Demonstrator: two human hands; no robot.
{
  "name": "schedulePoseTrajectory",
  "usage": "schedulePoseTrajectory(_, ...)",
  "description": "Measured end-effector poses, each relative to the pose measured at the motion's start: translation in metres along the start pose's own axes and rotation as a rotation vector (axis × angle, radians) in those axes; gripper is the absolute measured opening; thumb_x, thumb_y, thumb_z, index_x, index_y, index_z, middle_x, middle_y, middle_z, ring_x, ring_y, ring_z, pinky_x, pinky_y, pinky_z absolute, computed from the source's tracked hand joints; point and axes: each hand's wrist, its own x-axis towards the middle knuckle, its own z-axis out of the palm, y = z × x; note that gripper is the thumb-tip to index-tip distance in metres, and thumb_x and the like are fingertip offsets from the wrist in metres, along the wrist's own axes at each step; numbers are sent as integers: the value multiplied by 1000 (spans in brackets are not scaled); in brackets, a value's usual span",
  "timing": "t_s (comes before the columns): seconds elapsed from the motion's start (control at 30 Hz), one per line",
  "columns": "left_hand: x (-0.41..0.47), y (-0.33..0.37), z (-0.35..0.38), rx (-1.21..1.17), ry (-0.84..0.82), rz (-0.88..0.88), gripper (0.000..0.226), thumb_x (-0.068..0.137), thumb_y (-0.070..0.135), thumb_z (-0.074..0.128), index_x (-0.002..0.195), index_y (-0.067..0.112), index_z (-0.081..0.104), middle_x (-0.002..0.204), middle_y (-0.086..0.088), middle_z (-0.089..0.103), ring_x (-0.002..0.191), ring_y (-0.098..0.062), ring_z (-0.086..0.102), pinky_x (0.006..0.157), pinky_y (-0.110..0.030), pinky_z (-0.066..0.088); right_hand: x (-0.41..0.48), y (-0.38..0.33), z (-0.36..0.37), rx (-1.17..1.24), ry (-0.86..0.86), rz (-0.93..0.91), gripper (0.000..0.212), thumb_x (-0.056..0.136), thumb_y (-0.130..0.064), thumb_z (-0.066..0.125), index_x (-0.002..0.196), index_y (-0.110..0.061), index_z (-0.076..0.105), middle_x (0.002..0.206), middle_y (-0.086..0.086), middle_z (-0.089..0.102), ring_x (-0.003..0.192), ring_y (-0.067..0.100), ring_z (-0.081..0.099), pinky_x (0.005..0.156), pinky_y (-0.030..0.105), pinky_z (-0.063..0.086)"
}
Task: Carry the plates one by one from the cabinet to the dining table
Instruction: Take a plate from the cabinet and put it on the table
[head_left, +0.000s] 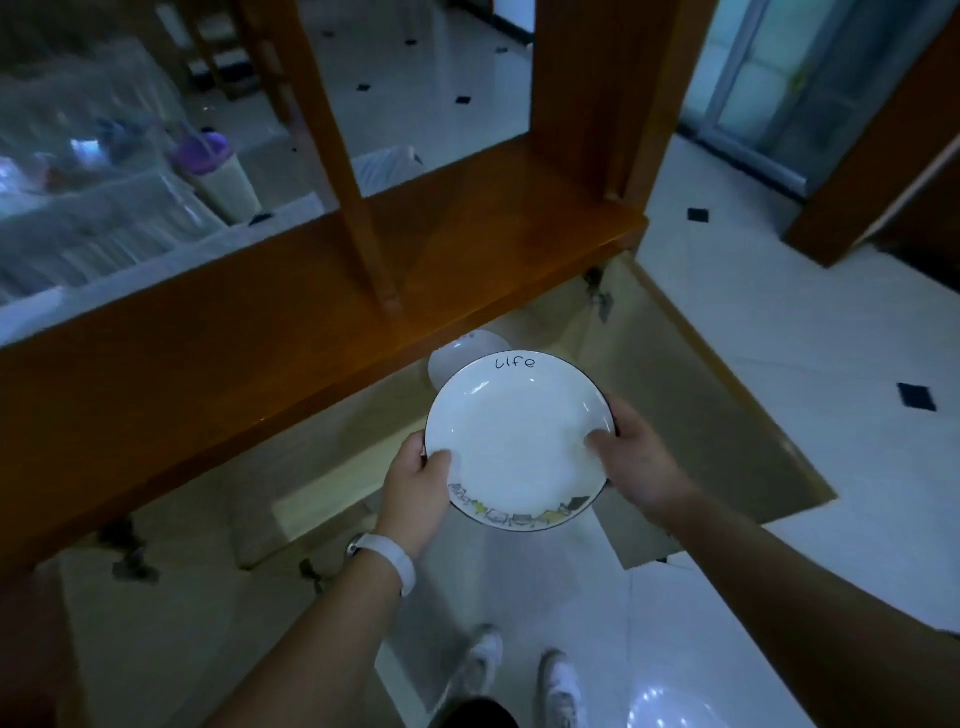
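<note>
Looks like a home, going by the wooden cabinet (208, 364) with an open lower door (701, 441), glossy white floor tiles (831, 338) and sliding glass door (779, 88).

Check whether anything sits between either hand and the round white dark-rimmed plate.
Nothing visible does: left hand and right hand both grip the round white dark-rimmed plate directly at opposite edges, thumbs over its rim.

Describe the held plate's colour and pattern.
White plate, dark rim, "Life" lettering, small cartoon figures along one edge; head view.
</note>
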Motion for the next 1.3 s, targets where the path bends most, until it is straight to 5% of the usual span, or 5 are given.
schedulePoseTrajectory(0.27,6,71,42,109,-321,135,18,84,23,52,93,30,66,89,8,73,90,-25,68,73,-50,59,-47,-26,-49,115,326,-23,41,88,-7,43,113,-36,59,103,-12,66,93,7,62,66,27,52)
schedulePoseTrajectory(0.37,3,88,59,146,-438,208,18,89,17,52,96,26,65,89,8,73,85,-16,68,62,-33,57,-70,-25,-58,157,453,-3,45,87,-7,43,121,-33,57,106,-13,64,96,9,61,71,31,53)
schedulePoseTrajectory(0.87,-66,89,138,288,-947,361,12,83,17,53,89,13,63,86,-9,70,77,-27,64,66,-31,54,-212,19,-75,351,959,110,42,89,1,39,117,-26,56,91,1,63,60,10,56,41,17,40)
schedulePoseTrajectory(1.0,-101,80,154,303,-1058,358,18,76,23,52,88,22,66,89,-8,72,85,-32,67,75,-49,55,-252,41,-74,379,1074,128,44,86,0,41,115,-28,59,87,0,64,61,11,57,42,17,41)
schedulePoseTrajectory(1.3,-204,52,190,369,-1241,400,14,83,13,53,91,15,63,77,-9,59,67,-19,47,62,-34,40,-356,93,-83,501,1265,155,45,87,-2,41,117,-30,58,90,-1,65,61,9,59,44,20,43)
